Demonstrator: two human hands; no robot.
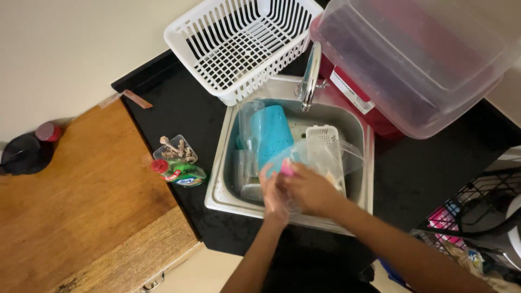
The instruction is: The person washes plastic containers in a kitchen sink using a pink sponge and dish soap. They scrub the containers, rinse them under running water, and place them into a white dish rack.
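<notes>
- Left hand [274,195] and right hand [310,190] are seen together over the near edge of the steel sink [358,122], touching each other.
- A clear plastic container [317,157] is gripped by the left hand, fingers curled around its near side; hand partly closed.
- A pink sponge [286,168] is pressed against the container by the right hand, fingers bent over it; only a small part of the sponge is shown.
- Just beyond the hands, a blue plastic cup [271,133] is lying tilted in the sink, with a clear glass [248,122] beside it on the left.
- A small white slotted basket [324,133] is seen just past the right hand, inside the sink.
- Left of the left hand, on the black counter [179,108], a green dish soap bottle [182,172] with red cap is lying, with a small clear box [175,147] behind it.
- Farther back, the chrome faucet [310,76] is placed above the sink.
- Beyond that, a white dish rack basket [244,43] is set far left of the faucet, a large clear lidded bin [412,59] far right.
</notes>
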